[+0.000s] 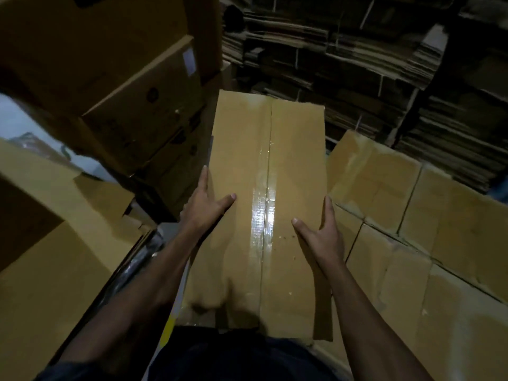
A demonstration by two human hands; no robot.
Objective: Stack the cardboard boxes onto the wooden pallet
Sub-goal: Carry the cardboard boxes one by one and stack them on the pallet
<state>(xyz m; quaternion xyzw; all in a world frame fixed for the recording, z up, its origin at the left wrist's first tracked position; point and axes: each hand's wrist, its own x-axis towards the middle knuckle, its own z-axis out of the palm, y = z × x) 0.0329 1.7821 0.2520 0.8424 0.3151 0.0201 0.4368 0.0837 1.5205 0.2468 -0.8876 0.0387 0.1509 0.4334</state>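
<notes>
A long taped cardboard box (294,166) fills the middle of the head view, its clear tape seam running away from me. My left hand (204,206) grips its left edge, thumb on top and fingers down the side. My right hand (323,233) grips the right edge the same way. To the right and lower lies a layer of closed cardboard boxes (428,229) set side by side. The wooden pallet is not visible.
Tall stacked boxes (143,111) rise at the left. Bundles of flattened cardboard (357,64) are piled high at the back and right. More cardboard boxes (49,257) sit at the lower left, with a narrow dark gap beside the held box.
</notes>
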